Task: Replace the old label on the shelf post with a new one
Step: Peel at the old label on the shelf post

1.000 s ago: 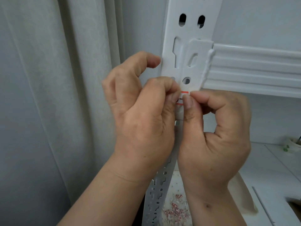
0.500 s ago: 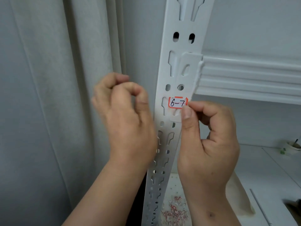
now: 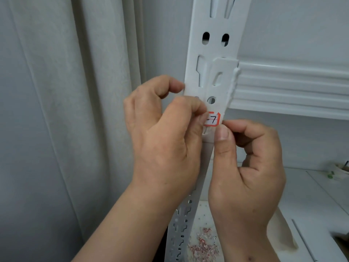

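Note:
A white slotted shelf post (image 3: 215, 21) runs down the middle of the view. A small white label (image 3: 213, 120) with a red border and black handwriting sits on it just below a round hole. My left hand (image 3: 164, 135) has its fingers curled, with fingertips on the label's left part, covering the first character. My right hand (image 3: 247, 167) is curled beside the post; its thumb tip presses the post right under the label's lower right corner.
A white shelf beam (image 3: 290, 87) hooks into the post and runs right. Grey curtain (image 3: 66, 110) hangs at the left. Below lie red and white paper scraps (image 3: 204, 244) on a white surface, and a small cup (image 3: 341, 168) stands far right.
My left hand moved right from beside the post back onto the label, covering its left half. My right hand stayed by the label's lower right corner.

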Tool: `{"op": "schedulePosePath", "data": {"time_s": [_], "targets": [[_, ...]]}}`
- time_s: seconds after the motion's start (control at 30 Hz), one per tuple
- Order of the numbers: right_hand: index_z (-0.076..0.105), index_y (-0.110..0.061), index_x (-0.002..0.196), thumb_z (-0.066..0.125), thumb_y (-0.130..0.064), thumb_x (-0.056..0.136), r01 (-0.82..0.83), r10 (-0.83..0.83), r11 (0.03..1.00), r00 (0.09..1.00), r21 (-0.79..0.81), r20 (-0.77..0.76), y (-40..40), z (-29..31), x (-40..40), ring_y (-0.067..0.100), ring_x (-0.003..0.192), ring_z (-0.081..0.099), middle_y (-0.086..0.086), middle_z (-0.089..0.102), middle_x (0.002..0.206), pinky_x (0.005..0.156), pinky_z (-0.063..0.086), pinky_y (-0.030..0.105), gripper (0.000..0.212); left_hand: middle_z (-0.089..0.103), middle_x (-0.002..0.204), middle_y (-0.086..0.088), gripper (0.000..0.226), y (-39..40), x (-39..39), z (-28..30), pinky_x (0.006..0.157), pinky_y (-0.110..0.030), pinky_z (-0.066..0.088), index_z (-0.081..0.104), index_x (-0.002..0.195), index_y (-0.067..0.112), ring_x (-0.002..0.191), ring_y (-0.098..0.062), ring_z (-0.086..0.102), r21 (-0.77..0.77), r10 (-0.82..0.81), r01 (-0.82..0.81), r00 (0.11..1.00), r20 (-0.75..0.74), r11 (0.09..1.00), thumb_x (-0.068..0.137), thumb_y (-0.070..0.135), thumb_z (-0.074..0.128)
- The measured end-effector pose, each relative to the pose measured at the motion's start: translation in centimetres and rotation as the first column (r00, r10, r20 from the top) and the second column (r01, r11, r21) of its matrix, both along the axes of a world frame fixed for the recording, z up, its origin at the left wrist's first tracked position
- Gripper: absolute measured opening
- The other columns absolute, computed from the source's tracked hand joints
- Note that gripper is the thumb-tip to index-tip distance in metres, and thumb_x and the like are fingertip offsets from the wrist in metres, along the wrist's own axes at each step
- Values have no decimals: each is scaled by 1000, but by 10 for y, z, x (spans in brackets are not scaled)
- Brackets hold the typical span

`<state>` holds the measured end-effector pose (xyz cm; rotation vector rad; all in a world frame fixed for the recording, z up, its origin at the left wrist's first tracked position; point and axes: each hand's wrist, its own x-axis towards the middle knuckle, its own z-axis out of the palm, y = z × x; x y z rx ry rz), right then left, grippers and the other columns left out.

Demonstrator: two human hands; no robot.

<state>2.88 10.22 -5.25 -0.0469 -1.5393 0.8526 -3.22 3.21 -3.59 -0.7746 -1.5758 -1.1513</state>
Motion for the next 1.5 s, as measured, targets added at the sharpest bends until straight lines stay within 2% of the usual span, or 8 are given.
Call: {"op": "schedulePosePath", "data": {"time_s": [0.3, 0.47, 0.6, 0.77, 0.93, 1.17, 1.37, 1.5], "targets": [[55, -26, 100, 56, -19, 92, -37, 38, 999, 999, -24, 17, -2, 0, 4, 12, 85, 61, -6, 62, 92, 77, 45, 19, 10, 39, 120, -1, 14, 3, -2, -1, 102, -13, 20, 66, 84, 6, 114, -15, 30, 1, 37, -37, 998, 46, 999, 91, 16, 59], [58, -20, 101, 57, -15, 91, -42, 45, 997, 998, -67, 33, 2, -3, 9, 11, 83, 61, -4, 62, 90, 76, 44, 15, 11, 41, 116, -4, 10, -5, -4, -1, 100, -18, 30, 53, 87, 17, 112, -21, 40, 143, 43, -68, 985, 167, 987, 91, 8, 53], [58, -22, 100, 56, -15, 91, -67, 70, 993, 997, -97, 30, 1, -6, 9, 13, 82, 62, -3, 63, 87, 75, 45, 16, 11, 50, 102, 14, 13, -20, -4, 3, 91, -41, 46, 46, 89, 27, 103, -21, 54, 232, -37, -24, 966, 255, 972, 95, 16, 49], [58, -23, 99, 57, -16, 90, -63, 67, 992, 997, -110, 32, -2, -4, 6, 10, 83, 62, -10, 62, 89, 75, 45, 15, 12, 60, 84, 18, 24, -16, 20, 0, 79, -16, 45, 49, 83, 36, 83, 1, 60, 206, -190, 135, 943, 274, 969, 92, 15, 59], [59, -25, 95, 62, -20, 88, -21, 25, 995, 999, -95, 39, 0, 0, 5, 9, 81, 62, -7, 63, 88, 74, 45, 14, 9, 61, 82, 13, 36, -9, 27, -7, 83, -22, 48, 47, 97, 36, 86, -13, 63, 259, -340, 269, 895, 288, 928, 87, 7, 63], [66, -10, 91, 66, -10, 87, 119, -117, 989, 993, 89, -26, 3, 10, -5, 5, 78, 56, -4, 59, 85, 77, 39, 7, 3, 59, 93, 22, 17, -10, 29, -16, 80, -4, 39, 54, 102, 31, 89, 6, 57, 105, -218, 197, 944, 249, 975, 94, 16, 54], [71, -7, 85, 68, -7, 87, 254, -237, 943, 966, 213, -102, 7, 6, -11, 17, 75, 60, 4, 63, 83, 68, 49, 44, 4, 55, 90, 22, 19, -11, 29, -20, 76, -5, 38, 54, 104, 32, 83, 6, 54, 91, -208, 192, 949, 236, 977, 98, 20, 41], [72, -6, 83, 68, -7, 87, 298, -269, 922, 952, 246, -145, 9, 4, -12, 21, 71, 61, 5, 63, 80, 63, 49, 48, 7, 52, 78, 28, 18, -10, 32, -22, 68, -11, 41, 53, 105, 42, 76, -4, 56, 112, -205, 179, 932, 299, 978, 97, 32, 40]]}}
